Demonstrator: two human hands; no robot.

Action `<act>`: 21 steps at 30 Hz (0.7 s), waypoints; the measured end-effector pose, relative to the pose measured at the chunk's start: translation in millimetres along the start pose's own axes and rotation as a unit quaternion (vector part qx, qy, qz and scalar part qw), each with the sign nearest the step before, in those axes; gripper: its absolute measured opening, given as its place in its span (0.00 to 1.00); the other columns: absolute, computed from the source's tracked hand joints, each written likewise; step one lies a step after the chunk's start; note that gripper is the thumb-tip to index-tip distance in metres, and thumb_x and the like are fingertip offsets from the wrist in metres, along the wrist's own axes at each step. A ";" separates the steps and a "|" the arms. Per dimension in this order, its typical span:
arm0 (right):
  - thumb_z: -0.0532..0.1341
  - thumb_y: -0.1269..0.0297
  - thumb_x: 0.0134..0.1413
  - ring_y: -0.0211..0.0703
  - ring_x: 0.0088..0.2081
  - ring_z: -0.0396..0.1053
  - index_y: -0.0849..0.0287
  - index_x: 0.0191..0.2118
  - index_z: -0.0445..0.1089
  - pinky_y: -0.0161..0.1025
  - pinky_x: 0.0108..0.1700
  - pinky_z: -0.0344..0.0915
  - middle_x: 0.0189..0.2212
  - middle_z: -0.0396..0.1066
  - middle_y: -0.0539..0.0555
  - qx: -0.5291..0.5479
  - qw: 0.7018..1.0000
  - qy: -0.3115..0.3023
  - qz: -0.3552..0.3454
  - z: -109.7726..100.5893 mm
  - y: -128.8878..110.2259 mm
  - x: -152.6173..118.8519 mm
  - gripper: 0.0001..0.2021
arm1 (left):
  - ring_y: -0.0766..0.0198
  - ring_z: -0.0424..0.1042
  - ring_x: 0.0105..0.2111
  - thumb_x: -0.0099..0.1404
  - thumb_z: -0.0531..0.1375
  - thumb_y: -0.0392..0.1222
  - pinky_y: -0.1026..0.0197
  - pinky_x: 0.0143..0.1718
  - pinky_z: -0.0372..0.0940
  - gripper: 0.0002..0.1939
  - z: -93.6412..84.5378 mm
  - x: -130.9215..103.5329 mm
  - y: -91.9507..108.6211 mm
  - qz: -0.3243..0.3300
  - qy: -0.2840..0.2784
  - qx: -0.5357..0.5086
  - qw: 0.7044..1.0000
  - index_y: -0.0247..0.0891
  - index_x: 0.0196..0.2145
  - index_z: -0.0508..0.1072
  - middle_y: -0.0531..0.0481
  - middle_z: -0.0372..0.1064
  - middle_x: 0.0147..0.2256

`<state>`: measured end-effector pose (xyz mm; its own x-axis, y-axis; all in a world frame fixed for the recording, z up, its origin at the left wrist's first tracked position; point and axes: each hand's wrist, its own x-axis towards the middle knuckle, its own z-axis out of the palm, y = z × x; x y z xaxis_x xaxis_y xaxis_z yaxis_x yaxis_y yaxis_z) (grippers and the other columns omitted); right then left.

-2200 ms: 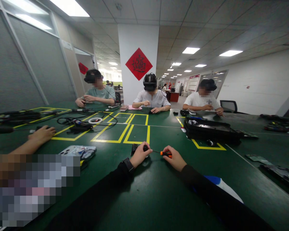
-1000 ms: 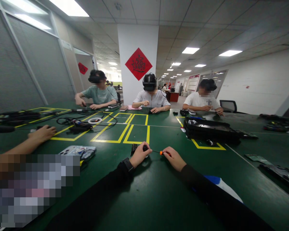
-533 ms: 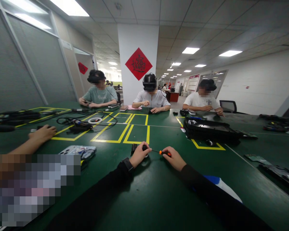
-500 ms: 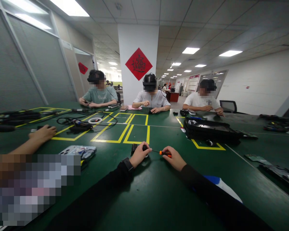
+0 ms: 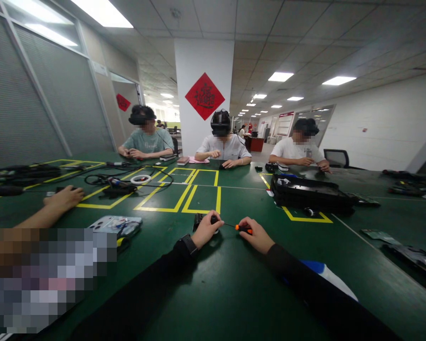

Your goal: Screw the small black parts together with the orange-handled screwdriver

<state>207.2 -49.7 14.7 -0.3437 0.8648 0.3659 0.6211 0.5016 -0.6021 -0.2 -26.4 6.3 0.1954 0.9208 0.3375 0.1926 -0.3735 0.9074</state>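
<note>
My left hand (image 5: 204, 232) is closed around a small black device (image 5: 198, 220), held just above the green tabletop. The fingers cover most of the device, so its exact kind does not show. In my right hand (image 5: 260, 237) is a screwdriver (image 5: 238, 228) with an orange and black handle, gripped between thumb and fingers. Its thin shaft points left and reaches the fingertips of my left hand. Whether the tip touches the device cannot be made out.
A black tray-like casing (image 5: 312, 193) lies at the right, and coiled black cables (image 5: 108, 182) at the left. Near a neighbour's hand (image 5: 64, 198) is a clear-topped case (image 5: 119, 225). A blue and white item (image 5: 328, 274) lies by my right forearm. Three people sit opposite.
Both hands stay in almost the same place, with the device and the screwdriver still held. The view has tilted up very slightly.
</note>
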 end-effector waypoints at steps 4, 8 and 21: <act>0.51 0.66 0.52 0.40 0.37 0.62 0.59 0.35 0.66 0.38 0.42 0.58 0.33 0.65 0.53 -0.001 1.000 0.013 0.002 1.6 3.2 1.5 0.08 | 0.72 0.59 0.24 0.53 0.56 0.42 0.68 0.25 0.56 0.08 -0.2 0.4 -2.6 0.005 -0.001 -0.002 1.000 0.36 0.29 0.62 0.56 0.59 0.25; 0.53 0.65 0.50 0.40 0.37 0.62 0.59 0.33 0.66 0.39 0.41 0.58 0.32 0.65 0.52 -0.009 0.999 0.022 -0.023 1.3 5.9 2.4 0.07 | 0.71 0.59 0.24 0.53 0.55 0.44 0.68 0.26 0.56 0.09 -1.4 0.9 -4.3 0.007 -0.006 0.001 1.000 0.36 0.29 0.62 0.55 0.59 0.25; 0.53 0.66 0.51 0.40 0.37 0.61 0.59 0.34 0.65 0.39 0.42 0.58 0.33 0.65 0.53 -0.017 0.999 0.022 -0.032 1.8 3.8 1.8 0.06 | 0.69 0.61 0.27 0.53 0.56 0.41 0.66 0.31 0.57 0.07 -1.4 1.0 -2.9 0.023 0.000 0.013 1.000 0.36 0.30 0.64 0.54 0.62 0.27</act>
<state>207.6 -46.2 11.7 -0.3535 0.8285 0.4342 0.6222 0.5549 -0.5522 -1.9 -24.2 4.4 0.2037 0.9028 0.3788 0.2080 -0.4180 0.8843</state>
